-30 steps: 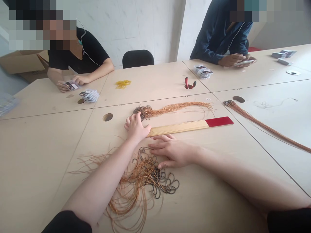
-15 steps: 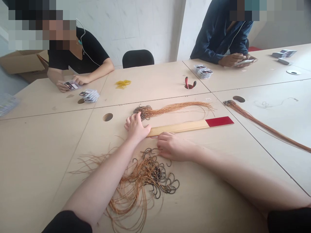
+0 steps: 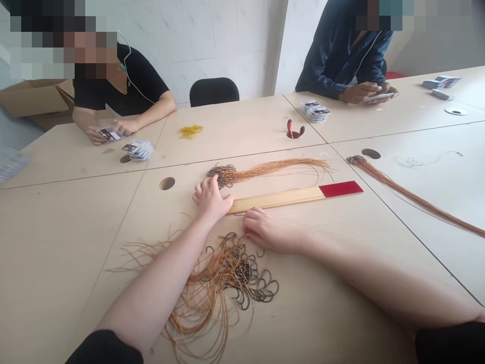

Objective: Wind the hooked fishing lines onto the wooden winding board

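Note:
My left hand (image 3: 212,198) rests at the left end of a flat wooden strip (image 3: 280,198) with a dark red end. Its fingers are apart, the thumb at the strip's end and the fingertips close to a bundle of dark fish hooks with orange-brown lines (image 3: 265,170). Just below the strip, my right hand (image 3: 263,228) lies on the table with its fingers curled closed. Whatever they may hold is hidden. Beneath my left forearm spreads a loose, tangled pile of fish hooks (image 3: 248,273) with similar lines.
Another hook bundle (image 3: 401,189) lies at the right. Across the table (image 3: 227,129) are yellow bands (image 3: 190,132), red-handled pliers (image 3: 291,129) standing in a hole, and stacked small packs (image 3: 138,150). Two people sit opposite, one handling a pack. An office chair (image 3: 214,92) stands between them.
Both hands stay in nearly the same place, with the right fingers shifting very slightly. The whole view has slid a little to the left.

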`<move>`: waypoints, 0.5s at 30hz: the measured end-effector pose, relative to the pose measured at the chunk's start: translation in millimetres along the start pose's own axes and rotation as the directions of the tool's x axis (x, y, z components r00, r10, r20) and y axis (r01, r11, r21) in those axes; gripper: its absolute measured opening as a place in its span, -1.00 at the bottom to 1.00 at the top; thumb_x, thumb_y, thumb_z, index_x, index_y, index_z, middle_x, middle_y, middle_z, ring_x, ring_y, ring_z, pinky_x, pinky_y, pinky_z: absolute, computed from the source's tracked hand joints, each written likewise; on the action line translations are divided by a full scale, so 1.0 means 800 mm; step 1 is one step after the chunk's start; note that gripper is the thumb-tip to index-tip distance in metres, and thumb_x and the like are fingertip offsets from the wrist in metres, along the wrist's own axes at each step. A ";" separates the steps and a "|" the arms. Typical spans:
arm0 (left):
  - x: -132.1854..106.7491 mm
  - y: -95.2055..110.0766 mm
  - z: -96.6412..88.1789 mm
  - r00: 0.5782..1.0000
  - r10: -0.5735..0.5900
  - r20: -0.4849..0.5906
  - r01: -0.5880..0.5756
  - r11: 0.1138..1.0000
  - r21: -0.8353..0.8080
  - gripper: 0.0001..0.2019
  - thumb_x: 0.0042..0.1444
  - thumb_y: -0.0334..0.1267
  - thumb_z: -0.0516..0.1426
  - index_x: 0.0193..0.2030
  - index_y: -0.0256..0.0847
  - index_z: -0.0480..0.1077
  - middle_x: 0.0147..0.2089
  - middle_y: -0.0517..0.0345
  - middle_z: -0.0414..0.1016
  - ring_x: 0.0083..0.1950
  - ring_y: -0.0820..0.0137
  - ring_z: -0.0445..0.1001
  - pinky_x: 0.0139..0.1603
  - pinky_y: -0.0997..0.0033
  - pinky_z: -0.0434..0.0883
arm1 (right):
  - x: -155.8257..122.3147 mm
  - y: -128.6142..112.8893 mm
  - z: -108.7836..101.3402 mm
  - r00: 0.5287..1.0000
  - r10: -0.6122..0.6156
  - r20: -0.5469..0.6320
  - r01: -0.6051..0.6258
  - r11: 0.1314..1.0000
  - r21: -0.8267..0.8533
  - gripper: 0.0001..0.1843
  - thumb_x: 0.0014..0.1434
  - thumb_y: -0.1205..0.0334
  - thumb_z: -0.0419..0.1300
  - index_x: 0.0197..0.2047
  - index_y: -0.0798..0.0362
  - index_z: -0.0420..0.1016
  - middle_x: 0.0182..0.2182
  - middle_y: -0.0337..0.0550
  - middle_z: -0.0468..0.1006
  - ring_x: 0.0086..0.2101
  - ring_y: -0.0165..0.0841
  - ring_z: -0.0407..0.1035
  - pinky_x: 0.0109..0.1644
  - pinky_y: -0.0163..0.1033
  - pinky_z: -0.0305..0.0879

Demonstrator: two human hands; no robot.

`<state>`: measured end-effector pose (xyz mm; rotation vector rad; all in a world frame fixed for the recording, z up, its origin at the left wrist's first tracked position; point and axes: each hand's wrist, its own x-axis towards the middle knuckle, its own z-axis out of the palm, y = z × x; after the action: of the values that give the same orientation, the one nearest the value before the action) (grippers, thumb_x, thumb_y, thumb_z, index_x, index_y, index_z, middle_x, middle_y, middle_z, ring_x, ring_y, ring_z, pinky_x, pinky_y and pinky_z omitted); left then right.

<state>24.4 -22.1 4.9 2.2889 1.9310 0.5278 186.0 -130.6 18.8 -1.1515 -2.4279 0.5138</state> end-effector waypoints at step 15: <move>0.001 -0.001 0.001 1.000 -0.001 -0.012 0.001 1.000 -0.018 -0.37 -0.07 -0.09 0.11 0.20 -0.03 0.13 0.23 0.04 0.19 0.24 0.06 0.05 0.17 -0.03 0.14 | -0.002 0.006 0.000 0.995 -0.082 -0.055 0.090 0.981 0.172 -0.78 0.20 0.41 0.01 -0.19 0.09 0.46 -0.28 -0.08 0.42 -0.25 -0.36 0.29 -0.16 -0.25 0.29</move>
<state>24.2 -21.1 4.3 2.2791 1.9248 0.5579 189.9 -128.6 15.9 -0.9709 -2.3281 0.6490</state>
